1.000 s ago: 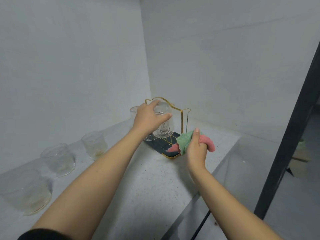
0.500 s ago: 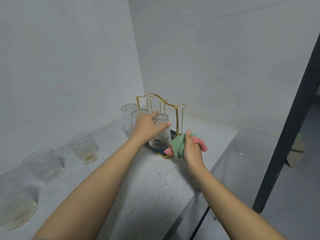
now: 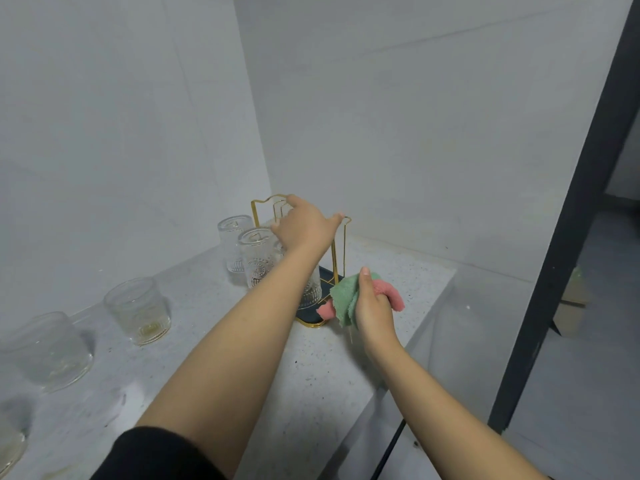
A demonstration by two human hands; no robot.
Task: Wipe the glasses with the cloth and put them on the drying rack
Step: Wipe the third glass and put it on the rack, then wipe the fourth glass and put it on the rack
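Scanning from the big surfaces down. Speckled counter [image 3: 194, 368] runs into a corner of pale walls; dark frame upright at right.

Left hand [image 3: 304, 228] is over the drying rack [image 3: 337, 251], fingers spread and fairly straight, thumb out toward the gold wire. I read it as open, holding nothing. Directly below the wrist an upside-down glass [image 3: 313, 289] stands on the rack's dark tray, partly hidden by the forearm.

Right hand [image 3: 372, 306] is closed round the cloth [image 3: 346, 299], green over pink, bunched, held just beside the rack's near corner.

Two more inverted patterned glasses [image 3: 258, 258] stand at the rack's left side; whether on the tray or beside it, I cannot tell.

Unwiped tumblers [image 3: 140, 310] sit upright along the counter to the left, well apart, one with yellowish residue at the bottom.

Handling judgement: glass is rigid, brittle, likely slick when damp. I would take a tumbler round the mid wall, not by the rim. Cloth is soft and light; any pinch holds it.
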